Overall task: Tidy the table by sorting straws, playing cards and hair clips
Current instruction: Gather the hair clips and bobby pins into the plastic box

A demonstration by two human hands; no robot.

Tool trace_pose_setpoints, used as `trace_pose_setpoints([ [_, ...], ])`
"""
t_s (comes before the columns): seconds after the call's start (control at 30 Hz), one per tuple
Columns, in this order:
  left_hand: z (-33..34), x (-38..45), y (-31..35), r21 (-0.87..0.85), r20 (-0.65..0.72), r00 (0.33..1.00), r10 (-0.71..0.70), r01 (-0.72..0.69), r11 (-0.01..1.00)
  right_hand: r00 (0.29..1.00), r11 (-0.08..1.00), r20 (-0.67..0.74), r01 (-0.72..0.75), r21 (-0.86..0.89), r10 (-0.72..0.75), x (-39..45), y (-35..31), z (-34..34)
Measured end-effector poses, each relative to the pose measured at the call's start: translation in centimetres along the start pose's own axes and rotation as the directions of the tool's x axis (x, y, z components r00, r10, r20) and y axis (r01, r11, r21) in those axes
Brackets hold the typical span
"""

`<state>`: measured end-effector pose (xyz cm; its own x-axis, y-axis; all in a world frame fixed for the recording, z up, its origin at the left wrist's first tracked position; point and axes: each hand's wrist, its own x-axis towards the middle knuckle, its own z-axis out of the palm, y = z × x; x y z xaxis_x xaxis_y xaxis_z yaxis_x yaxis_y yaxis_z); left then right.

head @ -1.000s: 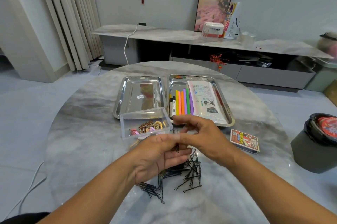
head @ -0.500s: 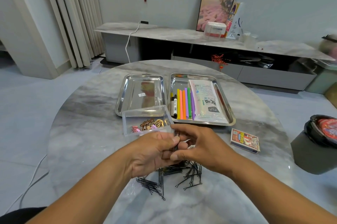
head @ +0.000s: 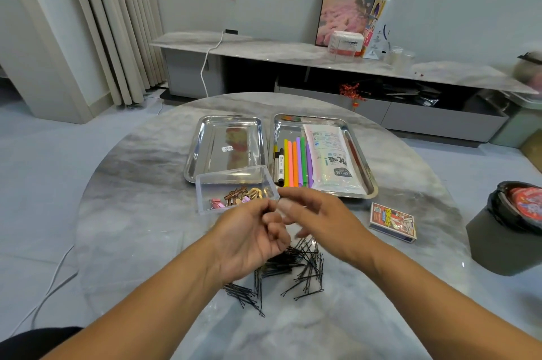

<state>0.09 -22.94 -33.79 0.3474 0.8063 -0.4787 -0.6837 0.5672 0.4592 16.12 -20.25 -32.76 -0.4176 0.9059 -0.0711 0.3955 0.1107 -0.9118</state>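
My left hand and right hand meet above the heap of thin black hairpins, fingers curled together; motion blur hides whether they pinch anything. My hands cover part of the heap and the near rim of the clear plastic box of coloured clips. The round grey marble table lies bare to my left.

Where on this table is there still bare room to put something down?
The left tray is bare apart from a small sticker. Open tabletop lies left of the clear box, and more lies near the front edge below the black hairpins. It is crowded in the right tray, filled with straws, and around both hands.
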Motion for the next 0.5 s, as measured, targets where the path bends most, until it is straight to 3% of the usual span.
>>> trace_pose_setpoints([
  [0.1,0.3,-0.4,0.4,-0.020,-0.100,0.995,-0.017,0.015,1.000,0.984,0.957,-0.060,-0.180,-0.226,0.170,0.5,0.6,-1.9],
  [0.17,0.1,-0.3,0.1,0.013,-0.173,0.985,0.007,-0.005,1.000,0.934,0.817,-0.001,-0.312,-0.485,0.356,0.4,1.5,-2.4],
  [0.23,-0.1,-0.2,-0.4,0.009,-0.213,0.977,0.006,-0.004,1.000,0.874,0.693,0.007,-0.381,-0.613,0.486,0.2,2.2,-1.8],
  [0.4,-0.5,0.1,-1.1,0.012,-0.221,0.975,0.000,0.003,1.000,0.941,0.584,-0.012,-0.220,-0.781,0.338,0.7,3.2,1.0],
  [0.5,-0.6,0.2,-1.2,0.043,-0.238,0.971,0.028,-0.018,0.999,0.956,0.618,0.000,-0.190,-0.763,0.294,1.0,3.5,1.3],
])
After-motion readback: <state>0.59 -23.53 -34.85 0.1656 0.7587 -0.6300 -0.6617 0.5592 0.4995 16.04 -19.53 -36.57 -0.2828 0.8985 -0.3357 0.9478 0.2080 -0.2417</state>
